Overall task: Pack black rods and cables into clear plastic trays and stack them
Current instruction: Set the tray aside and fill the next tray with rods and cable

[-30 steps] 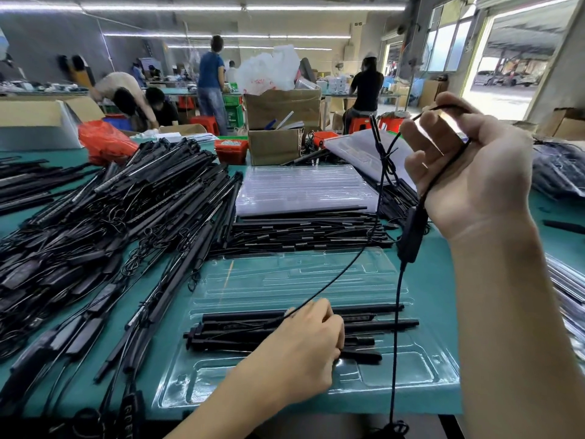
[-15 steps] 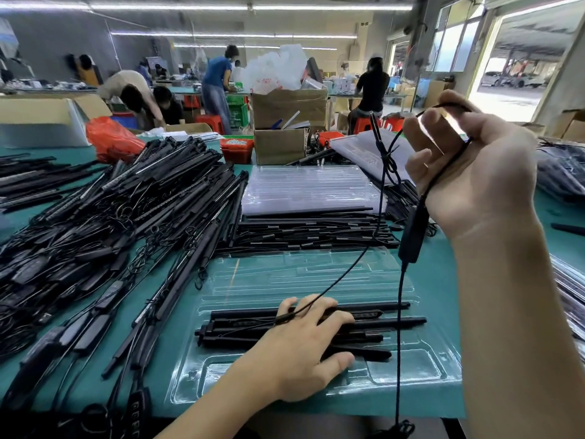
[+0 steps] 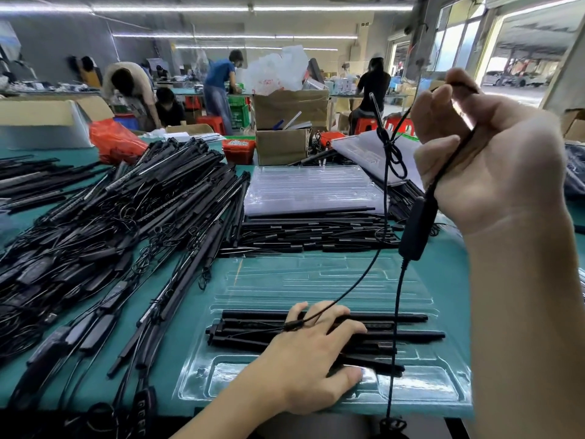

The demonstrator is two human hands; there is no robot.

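A clear plastic tray [image 3: 323,280] lies on the green table in front of me with several black rods [image 3: 402,326] in its near half. My left hand [image 3: 311,359] rests flat on those rods with fingers spread, and a thin cable [image 3: 357,280] crosses over its fingers. My right hand [image 3: 484,153] is raised at the upper right, its fingers curled round the same black cable. An oblong inline block [image 3: 416,228] hangs below that hand, and the cable drops past the table's front edge.
A big heap of black rods and cables [image 3: 104,223] covers the left of the table. A stack of clear trays [image 3: 310,188] sits behind, with a layer of packed rods [image 3: 316,232] at its front. Cardboard boxes [image 3: 285,128] and people stand beyond.
My left hand went from curled on the rods to flat with spread fingers. My right hand stays raised with the cable.
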